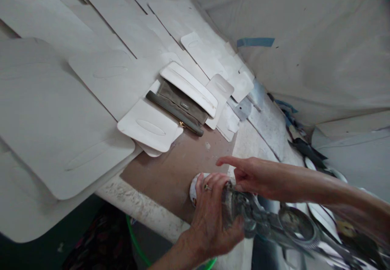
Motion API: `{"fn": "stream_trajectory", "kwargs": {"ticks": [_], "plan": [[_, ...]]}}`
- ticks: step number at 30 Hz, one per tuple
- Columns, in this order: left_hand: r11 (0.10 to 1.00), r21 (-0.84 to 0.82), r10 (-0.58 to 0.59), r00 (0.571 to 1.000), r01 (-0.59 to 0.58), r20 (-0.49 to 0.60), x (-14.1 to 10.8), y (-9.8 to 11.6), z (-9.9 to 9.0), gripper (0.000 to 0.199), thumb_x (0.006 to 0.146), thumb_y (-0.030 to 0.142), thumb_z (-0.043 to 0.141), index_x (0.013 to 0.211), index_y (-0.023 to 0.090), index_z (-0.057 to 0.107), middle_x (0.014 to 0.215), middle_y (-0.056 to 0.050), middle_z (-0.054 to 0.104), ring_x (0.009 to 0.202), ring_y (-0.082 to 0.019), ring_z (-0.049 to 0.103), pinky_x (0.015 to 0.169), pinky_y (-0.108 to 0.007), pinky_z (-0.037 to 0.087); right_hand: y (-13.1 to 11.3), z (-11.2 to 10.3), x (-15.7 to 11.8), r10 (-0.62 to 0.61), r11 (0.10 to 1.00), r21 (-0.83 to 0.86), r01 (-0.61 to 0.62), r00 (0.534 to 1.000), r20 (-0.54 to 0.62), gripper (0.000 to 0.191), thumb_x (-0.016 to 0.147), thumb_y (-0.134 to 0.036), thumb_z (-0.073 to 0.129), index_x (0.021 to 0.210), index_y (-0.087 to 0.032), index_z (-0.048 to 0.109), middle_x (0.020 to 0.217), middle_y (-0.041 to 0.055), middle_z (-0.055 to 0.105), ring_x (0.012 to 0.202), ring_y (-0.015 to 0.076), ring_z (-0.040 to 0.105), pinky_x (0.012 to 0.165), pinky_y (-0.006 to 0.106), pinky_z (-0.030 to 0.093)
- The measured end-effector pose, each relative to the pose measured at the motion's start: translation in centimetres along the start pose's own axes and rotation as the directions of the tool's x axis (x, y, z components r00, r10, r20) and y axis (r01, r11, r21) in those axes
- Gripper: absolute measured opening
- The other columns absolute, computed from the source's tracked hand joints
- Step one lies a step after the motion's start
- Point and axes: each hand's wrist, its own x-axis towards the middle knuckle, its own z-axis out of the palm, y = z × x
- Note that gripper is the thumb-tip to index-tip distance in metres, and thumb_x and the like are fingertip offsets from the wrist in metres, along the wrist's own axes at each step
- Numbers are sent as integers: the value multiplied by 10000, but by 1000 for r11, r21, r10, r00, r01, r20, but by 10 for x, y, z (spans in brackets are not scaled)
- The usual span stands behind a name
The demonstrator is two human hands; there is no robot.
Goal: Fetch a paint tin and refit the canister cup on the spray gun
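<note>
Over smooth brown board (164, 172), left hand (210, 209) clasps rounded object (193, 189).

Hands: 2, left hand (210, 215) and right hand (250, 174) | ring (208, 187): 1 | metal tool (274, 219), blurred: 1 | grey clutch (183, 105): 1 | brown board (158, 168): 1 | white sheets (61, 119): at least 8, overlapping, no exact tally from where I stand | green-rimmed container (131, 231): 1 | blue tape strip (256, 42) on the draped sheeting (304, 26): 1
</note>
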Motion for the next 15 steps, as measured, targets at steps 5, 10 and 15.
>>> {"fn": "stream_trajectory", "kwargs": {"ticks": [5,10,15], "plan": [[998,-45,-54,998,53,-29,0,4,-3,526,850,369,497,1284,207,247,1201,-155,549,1158,-329,529,1028,-687,236,6,0,5,82,996,-27,-84,995,-62,472,814,-247,566,1268,-181,452,635,-39,582,557,129,509,551,246,337],[996,-64,-69,998,69,11,-3,-1,-3,565,846,416,524,1289,210,238,1242,-155,528,1207,-325,496,1062,-675,196,18,-4,-6,186,915,349,-203,979,83,286,762,-394,658,855,-154,534,606,-56,473,572,98,433,530,218,308],[996,-57,-70,997,72,27,-4,-4,-1,565,859,455,512,1295,189,270,1259,-156,522,1223,-316,480,1089,-633,188,20,-2,-12,177,924,306,-231,965,193,257,693,-379,690,710,-145,583,620,-27,482,619,121,416,561,239,304]]}}
